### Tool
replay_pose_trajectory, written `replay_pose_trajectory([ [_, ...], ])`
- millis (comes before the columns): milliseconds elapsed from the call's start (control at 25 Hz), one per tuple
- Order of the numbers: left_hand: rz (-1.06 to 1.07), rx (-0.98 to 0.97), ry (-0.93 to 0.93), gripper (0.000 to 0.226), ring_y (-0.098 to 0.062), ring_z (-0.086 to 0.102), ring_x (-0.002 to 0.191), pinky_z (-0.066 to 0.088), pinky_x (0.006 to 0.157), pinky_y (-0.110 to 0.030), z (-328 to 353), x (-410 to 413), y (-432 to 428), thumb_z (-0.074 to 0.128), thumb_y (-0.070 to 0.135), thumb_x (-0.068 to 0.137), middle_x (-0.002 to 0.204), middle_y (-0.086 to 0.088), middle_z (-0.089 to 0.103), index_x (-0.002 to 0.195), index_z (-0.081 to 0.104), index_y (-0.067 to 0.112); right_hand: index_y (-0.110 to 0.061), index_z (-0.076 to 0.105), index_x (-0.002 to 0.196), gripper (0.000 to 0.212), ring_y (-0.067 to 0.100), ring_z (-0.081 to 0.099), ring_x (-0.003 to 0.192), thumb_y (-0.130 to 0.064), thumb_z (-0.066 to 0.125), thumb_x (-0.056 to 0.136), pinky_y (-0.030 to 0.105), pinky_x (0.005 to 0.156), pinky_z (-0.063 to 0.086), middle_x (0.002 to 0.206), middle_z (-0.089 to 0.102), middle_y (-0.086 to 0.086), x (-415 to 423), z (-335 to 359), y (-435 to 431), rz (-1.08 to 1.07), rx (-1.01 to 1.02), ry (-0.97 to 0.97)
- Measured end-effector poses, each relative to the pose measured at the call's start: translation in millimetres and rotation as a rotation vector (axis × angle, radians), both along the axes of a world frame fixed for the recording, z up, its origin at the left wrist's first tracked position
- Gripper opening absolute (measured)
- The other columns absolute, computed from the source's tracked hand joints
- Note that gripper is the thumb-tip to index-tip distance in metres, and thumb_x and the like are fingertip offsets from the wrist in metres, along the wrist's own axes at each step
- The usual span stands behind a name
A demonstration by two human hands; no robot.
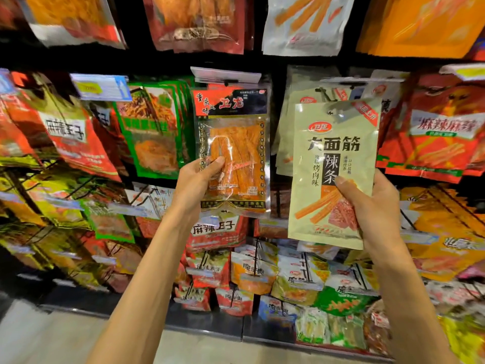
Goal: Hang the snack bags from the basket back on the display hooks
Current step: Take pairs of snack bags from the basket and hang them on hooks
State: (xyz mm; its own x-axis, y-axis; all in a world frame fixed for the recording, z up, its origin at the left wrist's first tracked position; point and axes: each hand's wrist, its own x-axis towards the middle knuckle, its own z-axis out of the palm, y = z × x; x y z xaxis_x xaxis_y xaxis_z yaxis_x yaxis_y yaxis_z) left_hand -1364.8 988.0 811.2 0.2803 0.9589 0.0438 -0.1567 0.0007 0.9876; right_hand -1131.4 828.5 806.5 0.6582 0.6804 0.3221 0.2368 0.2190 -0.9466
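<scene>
I see two hands up in front of a wall of hanging snack bags. My landmark is the clear bag with orange sticks [232, 156] in the middle of the wall, the one with a red and black top.

The left hand [199, 177] holds that clear bag by its lower left edge — the thumb lies on the front and the fingers go behind it. The bag's top sits just under a see-through price tag [225, 74], but I cannot tell if the bag is on its hook.

To the right of the clear bag, the right hand [372, 203] holds a pale green bag [333, 174] with big black letters. The thumb presses on the front near the bottom right, and the fingers are curled behind. This bag is held up in front of a row of other pale green bags [291, 122], a little tilted. Its top is blurry, so I cannot tell if it touches a hook.

The two hands are well apart — each has its own bag.

Left of the clear bag hang green-edged bags [149, 127]. Below it hang red bags [215, 232].
</scene>
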Motion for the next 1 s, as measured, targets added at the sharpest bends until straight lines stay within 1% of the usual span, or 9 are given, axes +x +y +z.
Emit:
replay_pose_trajectory([
  [120, -0.019, 0.024, 0.013, 0.024, 0.022, 0.052, 0.05, 0.038, 0.065, -0.012, 3.5, 2.7, -5.2, 0.062, 0.028, 0.095, 0.048, 0.035, 0.055, 0.077, 0.046, 0.031, -0.025, 0.065, 0.115, 0.028, 0.01, 0.069, 0.1, -0.015, 0.068, 0.09, 0.044, 0.094, 0.054, 0.106, 0.073, -0.008, -4.8, 3.8, -0.6, -0.033, 0.003, -0.002],
  [200, -0.015, 0.036, 0.021, 0.029, 0.024, 0.048, 0.044, 0.037, 0.059, -0.009, 4.3, 3.0, -5.8, 0.061, 0.026, 0.096, 0.042, 0.038, 0.049, 0.075, 0.042, 0.031, -0.028, 0.065, 0.114, 0.027, 0.008, 0.069, 0.1, -0.015, 0.068, 0.09, 0.041, 0.094, 0.054, 0.106, 0.073, -0.01, -6.9, 5.1, 0.9, -0.03, 0.0, -0.006],
  [280, -0.014, 0.05, 0.036, 0.019, 0.019, 0.055, 0.051, 0.043, 0.064, -0.012, -0.5, 2.2, 3.8, 0.063, 0.028, 0.094, 0.051, 0.033, 0.059, 0.079, 0.051, 0.03, -0.027, 0.066, 0.116, 0.029, 0.01, 0.069, 0.101, -0.015, 0.069, 0.09, 0.04, 0.093, 0.054, 0.108, 0.073, -0.008, -6.4, 5.6, 3.8, -0.022, 0.004, 0.006],
  [360, -0.022, 0.031, 0.026, 0.011, 0.004, 0.066, 0.068, 0.052, 0.081, -0.028, -3.9, 0.4, 14.3, 0.069, 0.035, 0.089, 0.067, 0.02, 0.07, 0.089, 0.065, 0.025, -0.025, 0.066, 0.116, 0.029, 0.011, 0.069, 0.101, -0.014, 0.069, 0.089, 0.04, 0.093, 0.055, 0.107, 0.073, -0.007, -3.6, 6.1, 7.2, -0.027, 0.008, 0.026],
  [440, -0.018, 0.028, 0.051, 0.024, -0.012, 0.066, 0.084, 0.049, 0.098, -0.049, -0.4, 1.7, 16.3, 0.073, 0.042, 0.083, 0.079, 0.013, 0.072, 0.096, 0.07, 0.022, -0.025, 0.066, 0.113, 0.027, 0.008, 0.069, 0.099, -0.013, 0.069, 0.089, 0.038, 0.092, 0.055, 0.105, 0.073, -0.009, 0.5, 7.4, 10.2, -0.039, 0.015, 0.035],
  [480, -0.015, 0.025, 0.052, 0.029, -0.016, 0.065, 0.088, 0.047, 0.1, -0.054, 0.4, 3.0, 18.1, 0.075, 0.044, 0.081, 0.082, 0.012, 0.072, 0.098, 0.071, 0.022, -0.025, 0.066, 0.112, 0.027, 0.008, 0.069, 0.099, -0.013, 0.069, 0.089, 0.038, 0.092, 0.055, 0.105, 0.073, -0.008, 2.3, 8.0, 12.2, -0.039, 0.015, 0.038],
  [720, 0.018, 0.011, 0.041, 0.026, -0.018, 0.064, 0.076, 0.049, 0.096, -0.054, 2.6, 12.5, 23.5, 0.074, 0.04, 0.083, 0.077, 0.005, 0.071, 0.093, 0.07, 0.017, -0.019, 0.065, 0.115, 0.027, 0.012, 0.069, 0.101, -0.012, 0.069, 0.089, 0.039, 0.095, 0.054, 0.107, 0.073, -0.005, 13.3, 12.8, 26.6, 0.004, 0.014, 0.056],
  [840, 0.039, 0.01, 0.039, 0.022, -0.013, 0.067, 0.073, 0.052, 0.095, -0.05, 2.0, 16.7, 25.6, 0.073, 0.037, 0.085, 0.077, 0.007, 0.073, 0.093, 0.07, 0.017, -0.021, 0.066, 0.114, 0.027, 0.014, 0.069, 0.102, -0.013, 0.069, 0.089, 0.042, 0.095, 0.054, 0.107, 0.073, -0.004, 21.7, 9.2, 32.8, 0.03, 0.017, 0.096],
  [1000, 0.056, 0.006, 0.04, 0.025, -0.024, 0.068, 0.09, 0.046, 0.101, -0.053, 1.9, 21.3, 27.8, 0.075, 0.042, 0.082, 0.087, 0.0, 0.075, 0.091, 0.071, 0.019, -0.017, 0.067, 0.115, 0.028, 0.02, 0.069, 0.103, -0.014, 0.071, 0.088, 0.048, 0.096, 0.052, 0.108, 0.074, -0.001, 37.5, 4.3, 49.5, 0.039, 0.006, 0.151],
])
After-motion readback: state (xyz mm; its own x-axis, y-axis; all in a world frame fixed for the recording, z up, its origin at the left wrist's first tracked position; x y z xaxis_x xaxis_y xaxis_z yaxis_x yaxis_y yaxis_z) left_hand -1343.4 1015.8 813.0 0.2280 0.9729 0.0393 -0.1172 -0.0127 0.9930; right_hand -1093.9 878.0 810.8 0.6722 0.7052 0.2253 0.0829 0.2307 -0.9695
